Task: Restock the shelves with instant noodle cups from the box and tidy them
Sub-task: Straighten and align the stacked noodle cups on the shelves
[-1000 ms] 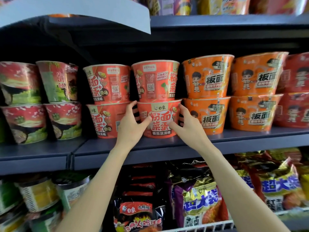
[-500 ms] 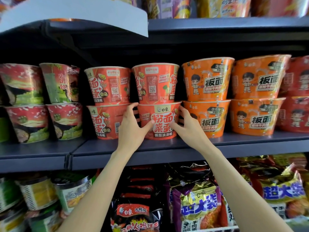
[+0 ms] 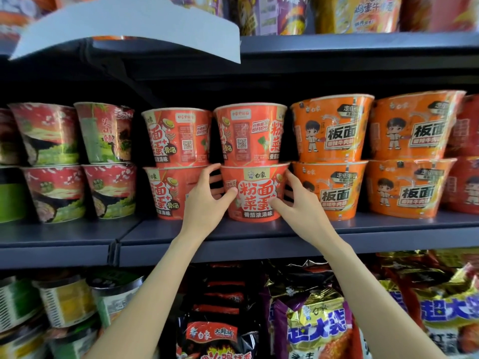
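A red noodle cup [image 3: 255, 193] stands on the dark shelf [image 3: 233, 239], its label facing me. My left hand [image 3: 207, 203] grips its left side, fingers wrapped behind it. My right hand [image 3: 298, 206] grips its right side, thumb on the front. A second red cup [image 3: 250, 136] is stacked on top of it, label turned sideways. To the left stand two more stacked red cups, the lower one [image 3: 168, 193] partly behind my left hand, the upper one [image 3: 178, 137] above it.
Orange noodle cups [image 3: 331, 156] stacked two high fill the shelf to the right. Red-and-green cups [image 3: 77, 161] stand at the left. A white card [image 3: 129, 24] juts out from the upper shelf. Noodle bags [image 3: 318, 322] and tubs [image 3: 64, 301] fill the shelf below.
Both hands stay on the lower red cup. The view has drifted so the shelf sits slightly lower in frame; the cup's label looks a little more squared to the front.
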